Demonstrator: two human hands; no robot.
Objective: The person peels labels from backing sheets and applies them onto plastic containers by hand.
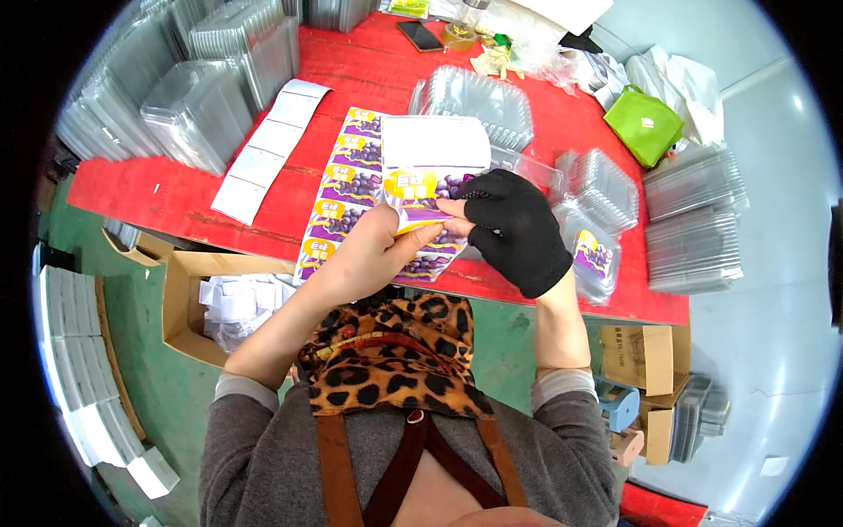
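Observation:
My bare left hand point(369, 250) pinches the lower edge of a purple and yellow grape sticker point(408, 184) on a strip with a white back part folded over. My right hand point(518, 233), in a black glove with bare fingertips, pinches the same edge from the right, fingertips nearly touching the left ones. Under them lies a sheet of grape stickers point(353, 180) on the red table. To the right is a clear plastic box point(584, 285) bearing a grape sticker. Another clear clamshell box point(483, 97) lies behind the strip, partly hidden by it.
Stacks of clear boxes stand at the left point(198, 114) and right point(694, 237) of the red table point(114, 189). A white label strip point(272, 149), phone point(420, 36), tape roll point(459, 36) and green bag point(644, 126) lie on it. A carton point(189, 303) of paper scraps sits below.

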